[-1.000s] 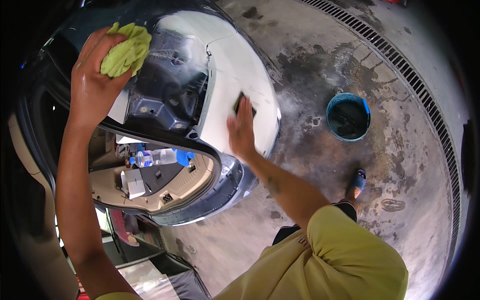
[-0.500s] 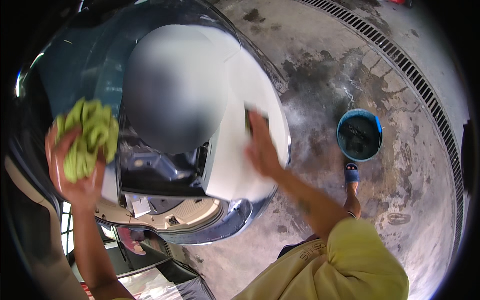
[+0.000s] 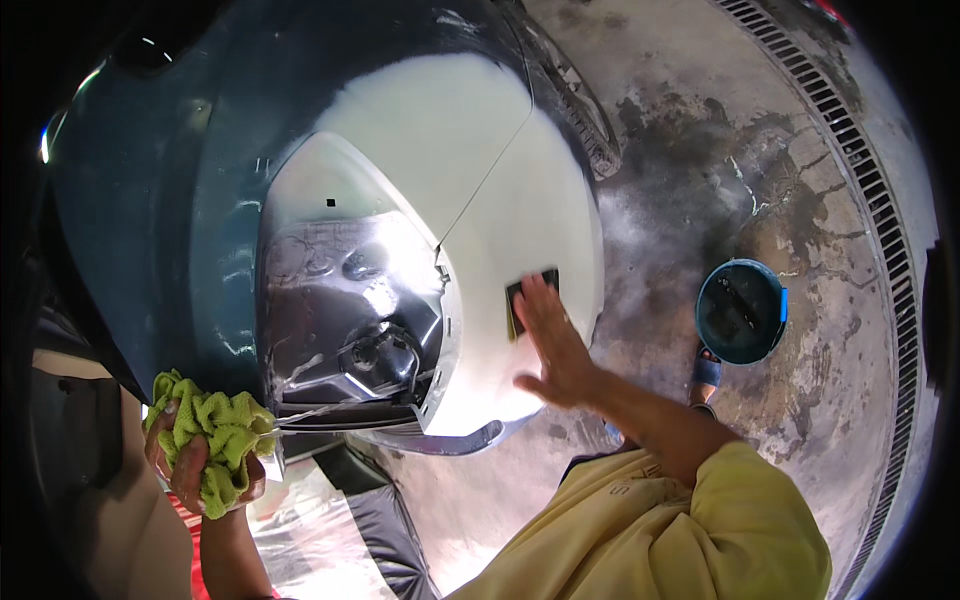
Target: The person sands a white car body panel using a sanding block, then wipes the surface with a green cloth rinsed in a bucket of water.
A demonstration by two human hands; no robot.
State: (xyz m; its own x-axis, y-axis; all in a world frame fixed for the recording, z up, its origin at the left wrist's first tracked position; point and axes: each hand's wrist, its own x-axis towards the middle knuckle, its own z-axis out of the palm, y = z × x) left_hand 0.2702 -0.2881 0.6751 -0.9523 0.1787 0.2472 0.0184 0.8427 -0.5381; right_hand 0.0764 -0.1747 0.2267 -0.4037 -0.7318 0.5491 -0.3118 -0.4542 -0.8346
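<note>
A crumpled yellow-green cloth [image 3: 225, 425] is bunched in my left hand [image 3: 190, 465], whose fingers wrap round it beside the dark car body. My right hand [image 3: 560, 355] lies with stretched fingers on a thin black sanding pad [image 3: 517, 300] with a yellowish edge. Its thumb stands apart, and the fingers cover part of the pad. Beneath the pad is a curved car panel [image 3: 480, 330], pale whitish in this area and dark blue-green farther off. Left of it gapes a recess [image 3: 360, 290] with bare metal and dark fittings inside.
A blue bucket [image 3: 742, 345] with dark water stands on the wet concrete floor [image 3: 660, 420] to the right, close to my sandalled foot [image 3: 707, 370]. A drain grate [image 3: 880, 210] curves along the far right. At the lower left lies clear plastic sheeting [image 3: 305, 520] next to black material.
My left hand has come down and nearer with the cloth. My right hand stays on the pad, which has shifted slightly on the panel. The whole view has swung, showing more of the recess.
</note>
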